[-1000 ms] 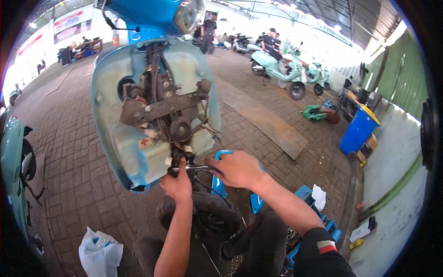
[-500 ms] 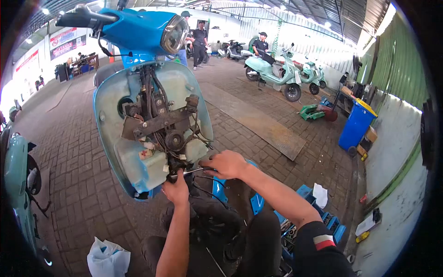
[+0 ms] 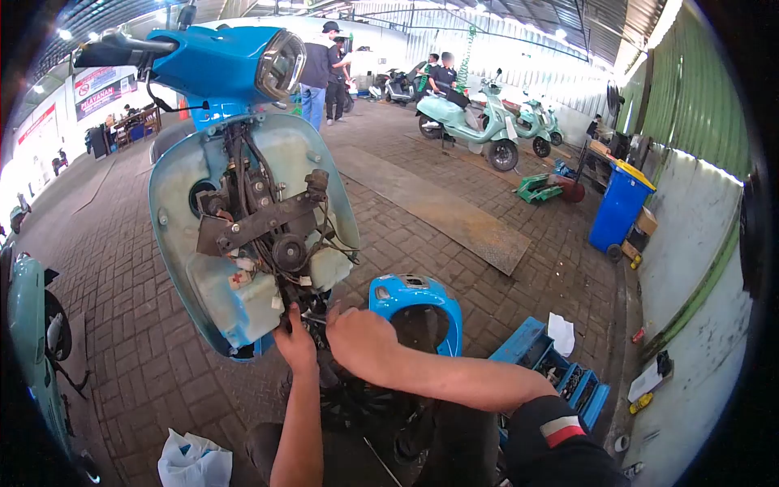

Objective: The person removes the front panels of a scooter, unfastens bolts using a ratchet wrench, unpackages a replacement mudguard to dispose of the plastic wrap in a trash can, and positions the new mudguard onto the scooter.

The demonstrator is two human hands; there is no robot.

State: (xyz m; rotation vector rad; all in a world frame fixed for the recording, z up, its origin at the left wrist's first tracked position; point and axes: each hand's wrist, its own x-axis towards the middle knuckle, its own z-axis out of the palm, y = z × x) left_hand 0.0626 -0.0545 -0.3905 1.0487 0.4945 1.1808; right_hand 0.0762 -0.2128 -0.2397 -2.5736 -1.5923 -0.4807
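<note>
A blue scooter (image 3: pixel 217 65) stands before me with its front cover off, baring the pale inside of its front shield (image 3: pixel 174 264), dark cables and a round black horn (image 3: pixel 290 252). At the lower end of this assembly, below the horn, both my hands work close together. My right hand (image 3: pixel 361 345) is closed round a metal wrench (image 3: pixel 317 319), only a short shiny piece of which shows. My left hand (image 3: pixel 297 345) reaches up beside it, thumb against the dark parts; its other fingers are mostly hidden, and what they grip is unclear.
A blue body panel (image 3: pixel 454 312) lies on the brick floor beyond my right hand. An open blue toolbox (image 3: pixel 519 341) is at my right, a white plastic bag (image 3: pixel 193 463) at lower left. Mint scooters (image 3: pixel 454 118), a blue bin (image 3: pixel 617 215) and several people stand farther back.
My right hand has swung left and nearer me, bringing the wrench handle round toward my left hand. My view has shifted, uncovering more of the blue panel and toolbox.
</note>
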